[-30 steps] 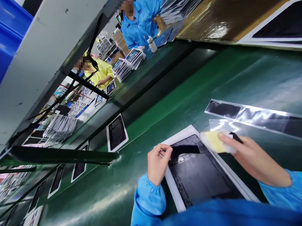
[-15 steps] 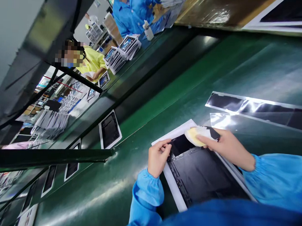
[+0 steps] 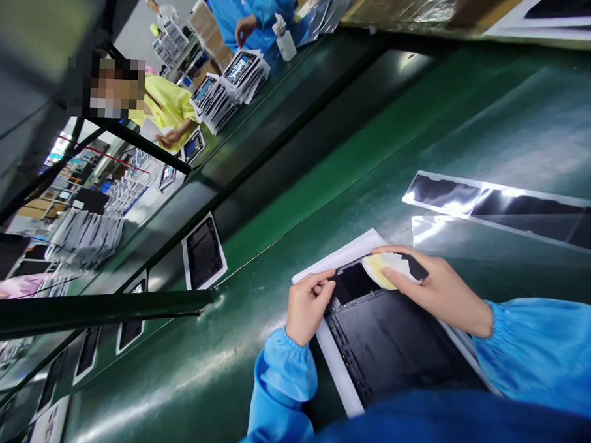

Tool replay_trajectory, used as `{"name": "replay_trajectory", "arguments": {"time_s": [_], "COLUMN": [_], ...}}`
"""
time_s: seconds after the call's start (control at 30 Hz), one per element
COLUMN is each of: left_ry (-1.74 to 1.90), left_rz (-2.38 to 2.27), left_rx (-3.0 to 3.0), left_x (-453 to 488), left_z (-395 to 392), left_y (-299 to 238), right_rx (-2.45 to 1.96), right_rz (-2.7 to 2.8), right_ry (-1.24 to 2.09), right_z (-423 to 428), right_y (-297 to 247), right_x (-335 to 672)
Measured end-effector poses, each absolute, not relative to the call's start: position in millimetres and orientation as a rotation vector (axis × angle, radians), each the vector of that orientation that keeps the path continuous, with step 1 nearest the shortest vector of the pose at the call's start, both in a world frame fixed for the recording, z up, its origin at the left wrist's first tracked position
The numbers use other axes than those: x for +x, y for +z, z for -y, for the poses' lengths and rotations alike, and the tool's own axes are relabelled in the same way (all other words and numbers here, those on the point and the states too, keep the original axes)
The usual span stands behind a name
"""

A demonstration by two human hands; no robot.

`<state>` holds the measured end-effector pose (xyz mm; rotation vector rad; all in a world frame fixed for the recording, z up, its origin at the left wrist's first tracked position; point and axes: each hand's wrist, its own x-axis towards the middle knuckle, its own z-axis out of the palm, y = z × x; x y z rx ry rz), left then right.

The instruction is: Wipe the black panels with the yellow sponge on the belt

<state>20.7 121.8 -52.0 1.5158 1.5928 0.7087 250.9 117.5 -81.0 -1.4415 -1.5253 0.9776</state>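
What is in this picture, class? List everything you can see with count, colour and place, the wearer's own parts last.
Smooth work surface: one, green, across the scene
Flat rectangular panel: one, black, lower centre
Paper-like backing sheet: one, white, under the panel
Soft rounded pad: one, yellow-white, over the panel's far end
Glossy plastic strips: at least one, black and clear, right
Sheet-backed panels: several, black on white, left
Layered stacks: several, mostly white, upper left
Plastic bottle: one, white, top
Co-workers: several, yellow, blue and other clothing, upper left
Left hand: one, blue-sleeved, at the panel's edge
Right hand: one, blue-sleeved, gripping the pad
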Motion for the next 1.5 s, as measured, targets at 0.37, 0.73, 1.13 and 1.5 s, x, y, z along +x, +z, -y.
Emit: {"name": "replay_trajectory", "arguments": {"time_s": [0.37,0.73,1.13,1.5], "left_ry": [0.718,0.694,0.672,0.666], "left_rz": [-1.575,-1.586,-1.592,-1.604], "left_rx": [1.548,1.541,1.557,1.713], "left_x": [20.0,19.6,19.7,22.0], "left_z": [-121.6,-122.1,-122.0,-119.6], "left_y": [-53.4,-55.1,-54.7,-52.2], "right_rx": [-1.368,-1.391,-1.34,-1.339], "right_rz": [1.538,1.596,1.655,1.708], "right_ry": [1.059,1.011,0.955,0.925], "right_z": [-116.3,-115.3,-115.0,-115.3], "right_y": [-79.3,-81.2,-78.6,-78.2], "right_x": [250.1,247.7,246.7,245.8]}}
